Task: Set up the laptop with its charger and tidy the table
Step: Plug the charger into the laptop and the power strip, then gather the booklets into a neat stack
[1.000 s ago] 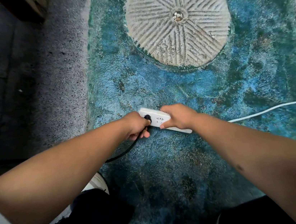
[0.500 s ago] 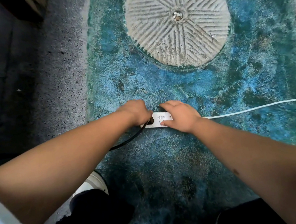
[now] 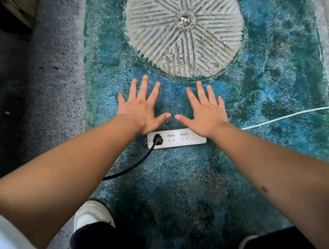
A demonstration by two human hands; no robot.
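Note:
A white power strip (image 3: 179,138) lies flat on the blue shaggy rug (image 3: 188,184). A black plug (image 3: 158,139) sits in its leftmost socket, and its black cable (image 3: 131,166) runs back to the left under my left arm. My left hand (image 3: 143,108) and my right hand (image 3: 204,109) hover spread flat, palms down, just beyond the strip, fingers apart and holding nothing. My right wrist covers the strip's right end. The laptop and the table are out of view.
The strip's white cord (image 3: 296,114) trails right across the rug's pale border. A round beige ribbed patch (image 3: 185,24) fills the rug's far part. Grey speckled floor (image 3: 49,81) lies left. My white shoe (image 3: 92,215) stands at the rug's near left edge.
Both hands have let go of the plug and the power strip and moved forward, fingers spread. The plug now sits in the strip, which lies square on the rug.

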